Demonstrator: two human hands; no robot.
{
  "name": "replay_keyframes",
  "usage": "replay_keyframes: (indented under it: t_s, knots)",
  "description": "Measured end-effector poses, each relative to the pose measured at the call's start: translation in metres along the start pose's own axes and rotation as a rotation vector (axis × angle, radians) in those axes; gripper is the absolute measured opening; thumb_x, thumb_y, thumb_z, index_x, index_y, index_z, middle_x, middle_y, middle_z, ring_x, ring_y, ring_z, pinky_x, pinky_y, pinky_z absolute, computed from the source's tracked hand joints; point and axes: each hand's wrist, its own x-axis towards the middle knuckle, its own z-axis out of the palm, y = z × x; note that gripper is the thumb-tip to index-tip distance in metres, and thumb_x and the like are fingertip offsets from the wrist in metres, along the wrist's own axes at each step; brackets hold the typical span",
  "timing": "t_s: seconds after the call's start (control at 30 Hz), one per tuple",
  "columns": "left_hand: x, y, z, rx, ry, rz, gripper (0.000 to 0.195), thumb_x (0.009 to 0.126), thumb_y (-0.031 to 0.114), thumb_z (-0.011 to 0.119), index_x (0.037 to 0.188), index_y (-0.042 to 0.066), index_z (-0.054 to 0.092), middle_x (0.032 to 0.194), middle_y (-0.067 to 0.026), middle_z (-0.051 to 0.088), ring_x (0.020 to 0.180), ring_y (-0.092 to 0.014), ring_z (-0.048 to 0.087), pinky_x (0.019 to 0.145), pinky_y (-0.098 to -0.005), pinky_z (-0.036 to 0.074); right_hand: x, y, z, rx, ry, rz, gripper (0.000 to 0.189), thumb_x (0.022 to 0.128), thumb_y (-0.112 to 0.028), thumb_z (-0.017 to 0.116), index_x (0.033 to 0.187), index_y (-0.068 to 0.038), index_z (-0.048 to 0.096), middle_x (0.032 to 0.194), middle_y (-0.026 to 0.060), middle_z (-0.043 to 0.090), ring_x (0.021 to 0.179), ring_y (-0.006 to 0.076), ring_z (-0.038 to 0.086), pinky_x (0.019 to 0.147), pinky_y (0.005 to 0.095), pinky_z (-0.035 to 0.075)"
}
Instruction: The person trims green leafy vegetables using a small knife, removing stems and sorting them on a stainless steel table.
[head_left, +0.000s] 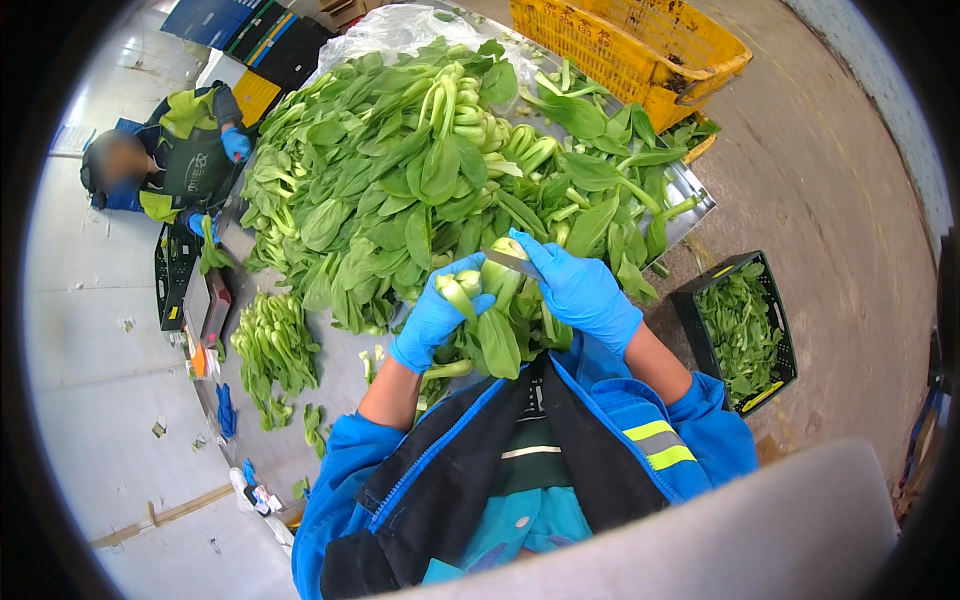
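Observation:
My left hand (444, 311), in a blue glove, is closed around heads of bok choy (499, 341) whose pale bases point up and away from me. My right hand (581, 292), gloved alike, grips a knife, its handle hidden in the fingers. The knife's blade (513, 265) lies against the pale base of one head, between my two hands. Beyond them a large heap of bok choy (360, 180) covers much of the metal table (341, 367). To the left, a smaller bunch of bok choy (276, 349) lies with its leaves towards me.
A yellow plastic crate (585, 52) stands beyond the table's far right. On the floor at right is a black crate (784, 337) holding loose leaves. A co-worker (191, 142) in blue gloves stands across at the left, near a scale (206, 300). A crumpled blue glove (225, 411) lies by the left edge.

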Motion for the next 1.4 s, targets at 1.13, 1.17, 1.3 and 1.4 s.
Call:
replay_keyframes:
  t_s: [1.13,1.17,1.3,1.4]
  knots:
    - [-0.071,-0.015,-0.09,-0.306,-0.133,0.055,0.061,0.077,0.013,0.077,0.132,0.003,0.053,0.122,-0.0061,0.061,0.111,-0.016,0.056,0.097,-0.0316,0.044,0.101,-0.102,-0.01,0.86,-0.852,0.309,0.048,0.081,-0.023,0.072,0.127,-0.015,0.063,0.102,0.0019,0.067,0.069,0.0083,0.056,0.058,0.0247,0.048]
    - [-0.079,-0.023,-0.099,-0.359,-0.126,-0.008,0.06,0.077,0.012,0.077,0.131,0.003,0.054,0.122,-0.0061,0.061,0.111,-0.016,0.056,0.097,-0.0314,0.044,0.103,-0.104,-0.002,0.85,-0.862,0.252,0.046,0.081,-0.023,0.073,0.125,-0.014,0.063,0.102,0.0022,0.068,0.069,0.0081,0.056,0.058,0.0246,0.048]
    - [-0.11,-0.045,-0.13,-0.357,-0.1,-0.053,0.058,0.075,0.011,0.079,0.127,0.002,0.057,0.118,-0.0065,0.062,0.108,-0.017,0.057,0.095,-0.0315,0.045,0.115,-0.125,0.029,0.88,-0.799,0.185,0.039,0.082,-0.024,0.073,0.117,-0.008,0.067,0.1,0.0017,0.068,0.069,0.0064,0.056,0.058,0.0218,0.045]
    - [-0.129,-0.053,-0.157,-0.365,0.066,-0.079,0.061,0.075,0.012,0.079,0.13,0.001,0.054,0.12,-0.0069,0.061,0.11,-0.017,0.055,0.095,-0.0314,0.045,0.125,-0.158,0.031,0.858,-0.689,0.383,0.038,0.086,-0.023,0.071,0.119,-0.006,0.065,0.096,-0.0008,0.068,0.066,0.0041,0.054,0.056,0.0199,0.044]
